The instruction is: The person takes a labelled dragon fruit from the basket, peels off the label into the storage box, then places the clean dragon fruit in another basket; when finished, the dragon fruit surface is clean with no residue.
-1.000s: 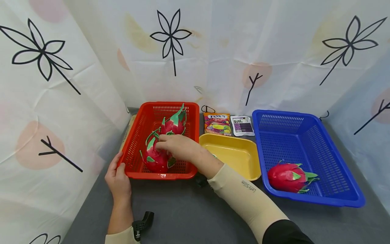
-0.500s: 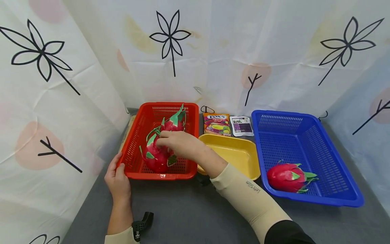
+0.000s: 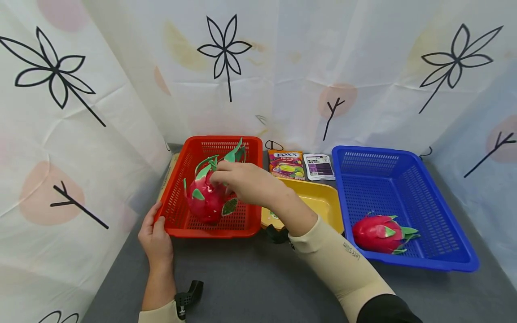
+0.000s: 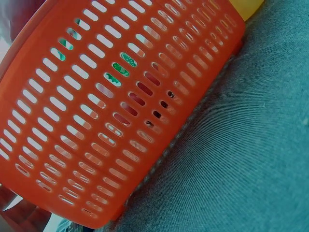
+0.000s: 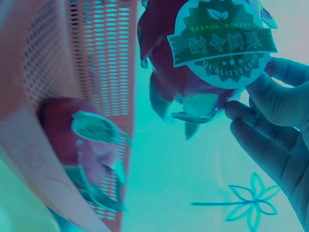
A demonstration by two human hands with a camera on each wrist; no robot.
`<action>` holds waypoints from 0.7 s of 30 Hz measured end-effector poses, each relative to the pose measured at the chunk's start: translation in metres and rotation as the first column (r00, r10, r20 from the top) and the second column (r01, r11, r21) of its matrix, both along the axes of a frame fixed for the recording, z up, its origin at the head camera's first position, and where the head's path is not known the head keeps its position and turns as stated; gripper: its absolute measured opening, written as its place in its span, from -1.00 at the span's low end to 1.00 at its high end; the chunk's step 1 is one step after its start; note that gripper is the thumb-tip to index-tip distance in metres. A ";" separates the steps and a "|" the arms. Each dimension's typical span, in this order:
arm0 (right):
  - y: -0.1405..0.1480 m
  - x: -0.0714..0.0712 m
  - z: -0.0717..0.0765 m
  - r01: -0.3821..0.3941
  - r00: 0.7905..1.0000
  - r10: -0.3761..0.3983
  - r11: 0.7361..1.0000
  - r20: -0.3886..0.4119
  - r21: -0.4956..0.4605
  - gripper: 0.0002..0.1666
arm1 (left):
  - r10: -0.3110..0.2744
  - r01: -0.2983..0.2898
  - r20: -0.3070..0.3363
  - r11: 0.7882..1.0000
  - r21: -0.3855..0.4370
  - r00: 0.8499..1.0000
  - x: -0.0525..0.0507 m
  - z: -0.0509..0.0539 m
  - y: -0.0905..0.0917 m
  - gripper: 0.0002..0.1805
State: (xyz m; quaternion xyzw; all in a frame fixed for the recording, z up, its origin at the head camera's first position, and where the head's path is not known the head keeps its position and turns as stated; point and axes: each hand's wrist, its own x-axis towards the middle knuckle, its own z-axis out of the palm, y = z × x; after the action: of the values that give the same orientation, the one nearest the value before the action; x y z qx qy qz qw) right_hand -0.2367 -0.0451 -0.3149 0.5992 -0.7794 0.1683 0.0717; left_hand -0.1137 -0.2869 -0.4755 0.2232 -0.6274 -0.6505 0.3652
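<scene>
On the left, the left hand [image 3: 155, 235] comes up from below, thumb up, touching the near left corner of the red plastic basket [image 3: 214, 233]; I cannot tell how far its fingers curl. The white patterned curtain [image 3: 299, 36] stands close behind the basket.

The right arm slants in from the lower right. The right hand [image 3: 252, 184] pinches a shiny pink, green-leafed dragon fruit [image 3: 202, 202] between thumb and fingers. That fruit is over the red basket, inside its edges as seen from the head. Another pink dragon fruit [image 5: 72, 130] sits in the same basket.

Next comes the shallow yellow plastic tub [image 3: 323, 202], partly under the right forearm. Just right of it is the big blue plastic basket [image 3: 404, 179]. A third dragon fruit [image 3: 375, 233] lies near its front left corner, with lots of room behind and to the right.
</scene>
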 end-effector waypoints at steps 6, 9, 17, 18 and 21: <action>0.032 0.013 0.024 0.051 0.998 -0.051 0.999 0.032 -0.015 -0.59 | -0.023 0.023 -0.009 1.000 -0.003 1.000 -0.001 0.001 0.003 -0.56; 0.050 0.020 0.035 0.083 0.996 -0.083 0.997 0.046 0.004 -0.60 | -0.034 0.034 -0.007 0.999 0.007 0.999 -0.001 0.002 0.003 -0.56; 0.092 0.036 0.051 0.147 0.985 -0.149 0.989 0.093 0.025 -0.66 | -0.031 0.031 0.011 0.999 0.045 0.999 0.000 0.003 -0.001 -0.57; 0.097 0.039 0.052 0.158 0.982 -0.160 0.987 0.098 0.027 -0.66 | -0.030 0.029 0.014 0.998 0.051 0.999 0.001 0.003 -0.001 -0.57; 0.112 0.047 0.052 0.190 0.974 -0.191 0.982 0.122 0.019 -0.63 | -0.021 0.020 0.016 0.997 0.073 1.000 0.001 0.003 -0.001 -0.56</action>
State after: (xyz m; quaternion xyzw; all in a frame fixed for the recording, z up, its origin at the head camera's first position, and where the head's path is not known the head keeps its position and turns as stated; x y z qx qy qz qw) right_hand -0.1894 0.0665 -0.2624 0.5105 -0.8368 0.1944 0.0368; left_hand -0.1131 -0.2880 -0.4720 0.2354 -0.6087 -0.6746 0.3450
